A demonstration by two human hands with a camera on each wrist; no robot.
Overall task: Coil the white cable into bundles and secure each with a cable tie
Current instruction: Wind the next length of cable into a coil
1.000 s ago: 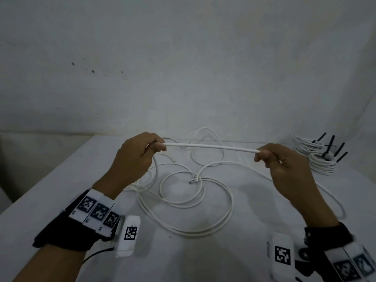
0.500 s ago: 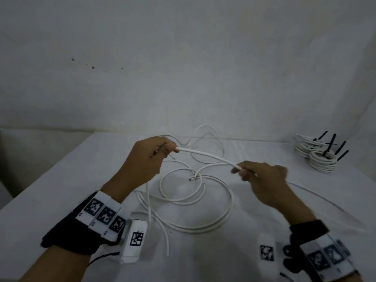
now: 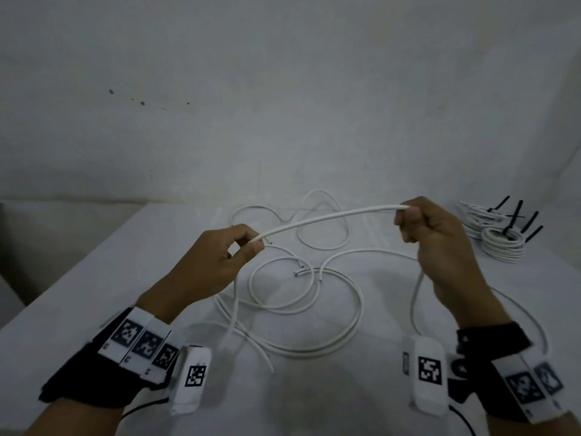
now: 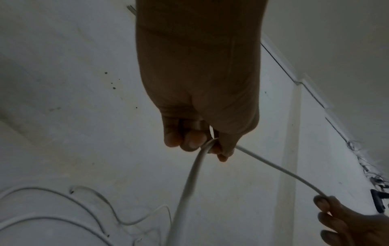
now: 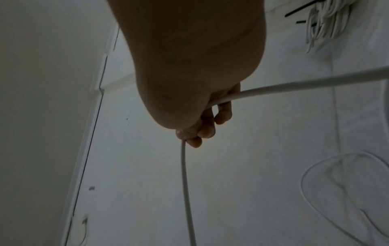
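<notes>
A round white plastic-sheathed cable is held in both grips above the desk. Near its free end it is pinched between the thumb and forefinger of the left hand, the other fingers being curled in; in the left wrist view the cable is seen leaving those fingers and running to the lower right of the frame. Further along, the cable is enclosed by the curled fingers of the right hand, which is raised a little higher, so that the span between the hands is arched and slopes upward to the right. From under the right hand the cable is let down to the desk at the right of the frame; in the right wrist view it is seen dropping straight from the fingertips.

The rest of the cable is spread in loose loops over the pale grey desk, in the centre of the frame, between and behind the hands. At the far right of the desk, well apart from the loops, finished white coils are stacked, with black cable ties sticking up from them.
</notes>
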